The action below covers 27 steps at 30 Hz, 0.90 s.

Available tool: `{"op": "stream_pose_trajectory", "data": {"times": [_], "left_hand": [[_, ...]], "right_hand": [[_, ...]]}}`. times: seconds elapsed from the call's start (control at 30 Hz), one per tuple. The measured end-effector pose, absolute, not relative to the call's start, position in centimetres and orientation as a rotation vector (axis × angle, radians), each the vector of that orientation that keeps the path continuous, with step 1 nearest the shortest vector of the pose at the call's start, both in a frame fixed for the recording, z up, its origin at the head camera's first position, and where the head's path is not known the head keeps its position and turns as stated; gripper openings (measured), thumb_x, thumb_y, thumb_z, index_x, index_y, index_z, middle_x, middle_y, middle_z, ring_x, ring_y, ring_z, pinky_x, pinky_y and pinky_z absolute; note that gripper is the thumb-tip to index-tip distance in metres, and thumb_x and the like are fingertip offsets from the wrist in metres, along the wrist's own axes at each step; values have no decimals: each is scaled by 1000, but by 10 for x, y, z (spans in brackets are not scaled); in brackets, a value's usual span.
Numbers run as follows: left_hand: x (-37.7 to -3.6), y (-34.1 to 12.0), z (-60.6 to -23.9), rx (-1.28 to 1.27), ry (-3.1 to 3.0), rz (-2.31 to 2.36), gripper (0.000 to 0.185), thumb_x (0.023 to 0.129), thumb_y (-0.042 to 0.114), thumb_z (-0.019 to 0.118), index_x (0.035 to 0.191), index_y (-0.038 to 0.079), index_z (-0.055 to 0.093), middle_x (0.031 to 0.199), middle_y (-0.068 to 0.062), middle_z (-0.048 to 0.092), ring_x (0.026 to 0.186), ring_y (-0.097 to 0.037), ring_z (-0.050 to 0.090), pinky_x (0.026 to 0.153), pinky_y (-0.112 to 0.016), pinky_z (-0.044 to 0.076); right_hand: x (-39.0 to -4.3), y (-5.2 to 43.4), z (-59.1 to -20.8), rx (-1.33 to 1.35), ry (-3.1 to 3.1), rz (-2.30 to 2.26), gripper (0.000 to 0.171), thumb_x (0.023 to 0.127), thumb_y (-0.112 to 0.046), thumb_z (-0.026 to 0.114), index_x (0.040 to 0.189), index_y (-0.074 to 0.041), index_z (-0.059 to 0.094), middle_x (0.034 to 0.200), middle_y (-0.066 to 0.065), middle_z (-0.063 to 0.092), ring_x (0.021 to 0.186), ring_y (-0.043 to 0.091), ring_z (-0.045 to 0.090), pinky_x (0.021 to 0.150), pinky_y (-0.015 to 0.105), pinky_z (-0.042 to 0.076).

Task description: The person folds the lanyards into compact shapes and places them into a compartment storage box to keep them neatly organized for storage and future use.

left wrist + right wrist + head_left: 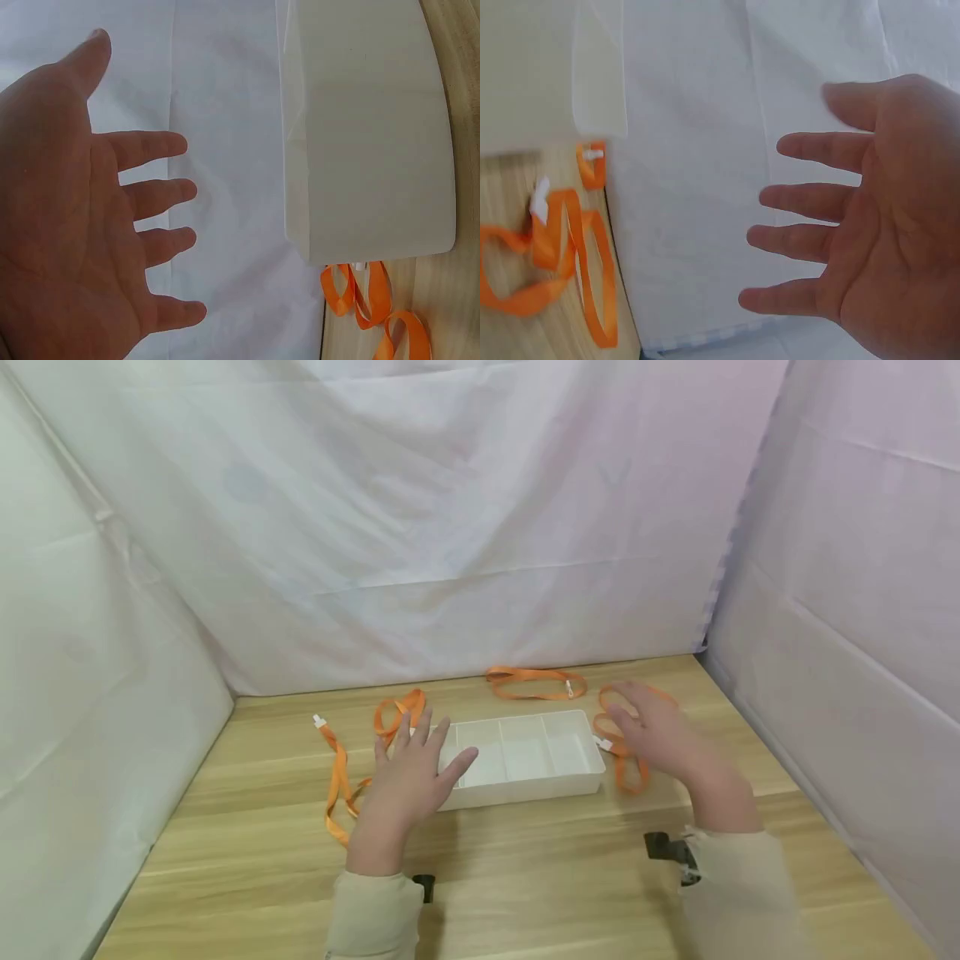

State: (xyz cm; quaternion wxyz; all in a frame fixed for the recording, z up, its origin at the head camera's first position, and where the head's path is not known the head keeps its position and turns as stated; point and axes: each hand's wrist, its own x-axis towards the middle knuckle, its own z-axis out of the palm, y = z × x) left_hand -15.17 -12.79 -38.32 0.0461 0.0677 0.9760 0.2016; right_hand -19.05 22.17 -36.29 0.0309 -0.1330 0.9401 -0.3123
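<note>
The tray (525,760) is white plastic, rectangular, divided into compartments, and sits on the wood-grain table (525,877) between both hands. The left hand (408,777) hovers at its left end, fingers spread, holding nothing. The right hand (660,731) hovers just right of it, fingers spread, above a looped orange ribbon (626,760). More orange ribbons (536,683) lie near the tray.
</note>
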Motion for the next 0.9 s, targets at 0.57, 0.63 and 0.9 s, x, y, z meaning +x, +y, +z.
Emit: {"op": "stream_pose_trajectory", "data": {"times": [0.57, 0.63, 0.9], "left_hand": [[-141, -116, -387, 448, 3140, 661, 57, 107, 52, 59, 149, 14, 61, 161, -16, 53, 151, -41, 48, 125, -63, 37], [-140, -115, -389, 476, 3160, 666, 55, 107, 50, 60, 148, 13, 62, 159, -16, 56, 149, -40, 50, 123, -62, 39], [-137, -108, -396, 529, 3175, 688, 54, 106, 47, 62, 147, 11, 63, 154, -15, 61, 145, -39, 55, 120, -59, 45]], "right_hand": [[-256, 235, -434, -462, 2815, -372, 12, 92, -6, 67, 80, -7, 65, 76, 5, 62, 68, 19, 56, 61, 32, 48], [-256, 235, -439, -440, 2827, -336, 19, 90, -5, 65, 73, -11, 58, 69, 1, 53, 63, 17, 50, 57, 29, 42], [-252, 236, -448, -391, 2826, -333, 21, 91, -8, 66, 72, -12, 58, 71, 4, 60, 66, 20, 55, 63, 33, 48]]}}
